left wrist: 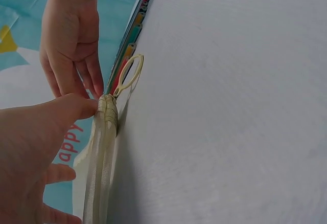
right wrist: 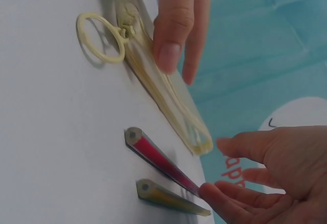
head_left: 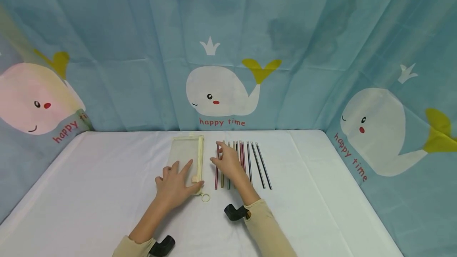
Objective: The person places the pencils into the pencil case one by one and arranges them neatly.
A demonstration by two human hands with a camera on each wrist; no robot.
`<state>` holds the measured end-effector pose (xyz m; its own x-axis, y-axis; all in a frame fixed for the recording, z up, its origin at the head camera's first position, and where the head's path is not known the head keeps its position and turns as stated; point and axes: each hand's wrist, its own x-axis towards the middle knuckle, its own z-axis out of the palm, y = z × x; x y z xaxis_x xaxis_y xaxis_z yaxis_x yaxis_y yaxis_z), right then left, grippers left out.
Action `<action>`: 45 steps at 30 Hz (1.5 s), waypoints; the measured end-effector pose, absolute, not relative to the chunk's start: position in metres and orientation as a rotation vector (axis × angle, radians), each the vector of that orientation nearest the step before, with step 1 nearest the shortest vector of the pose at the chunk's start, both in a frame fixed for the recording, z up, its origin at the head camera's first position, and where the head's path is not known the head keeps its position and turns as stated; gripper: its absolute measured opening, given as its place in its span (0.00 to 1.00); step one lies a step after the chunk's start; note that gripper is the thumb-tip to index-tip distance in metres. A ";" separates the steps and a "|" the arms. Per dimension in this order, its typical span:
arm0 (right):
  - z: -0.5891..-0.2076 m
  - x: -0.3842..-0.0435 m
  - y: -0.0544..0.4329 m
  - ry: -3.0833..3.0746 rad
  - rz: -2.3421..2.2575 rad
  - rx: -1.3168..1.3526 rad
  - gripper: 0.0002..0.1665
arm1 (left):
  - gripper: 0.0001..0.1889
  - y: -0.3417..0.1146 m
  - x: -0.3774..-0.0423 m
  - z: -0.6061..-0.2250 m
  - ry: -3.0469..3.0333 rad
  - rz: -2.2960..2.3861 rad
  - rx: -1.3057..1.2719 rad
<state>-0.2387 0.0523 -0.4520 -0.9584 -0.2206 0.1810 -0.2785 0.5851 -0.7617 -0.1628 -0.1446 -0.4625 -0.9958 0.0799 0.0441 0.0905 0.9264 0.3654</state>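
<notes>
A flat, see-through cream zipper pouch lies on the white table, a cream ring at its near end. Spread over the pouch, my left hand rests on it, thumb by the zipper edge. To its right, a row of several coloured pencils points away from me. My right hand reaches over that row and hides parts of it. In the right wrist view, a fingertip is right at the far end of the leftmost, red pencil, while the thumb stands apart from it. Beside that lies a yellow pencil.
Two dark pencils lie slanted at the right end of the row. Black wrist camera mounts sit at both sleeves. A blue curtain with printed whales hangs behind and beside the table.
</notes>
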 end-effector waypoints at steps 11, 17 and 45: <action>-0.453 -0.233 0.041 -2.751 1.278 0.373 0.35 | 0.50 -0.140 -0.157 -0.457 -3.096 -0.570 -0.082; -0.455 -0.230 0.037 -2.765 1.299 0.330 0.37 | 0.50 -0.139 -0.154 -0.456 -3.104 -0.583 -0.062; -0.468 -0.236 0.035 -2.823 1.228 0.347 0.28 | 0.51 -0.137 -0.152 -0.457 -3.090 -0.582 -0.027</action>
<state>-0.2363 0.0354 -0.4679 -0.9739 -0.1869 0.1286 -0.2215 0.6609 -0.7170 -0.1522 -0.1369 -0.4571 -0.9998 0.0176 0.0007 0.0167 0.9314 0.3635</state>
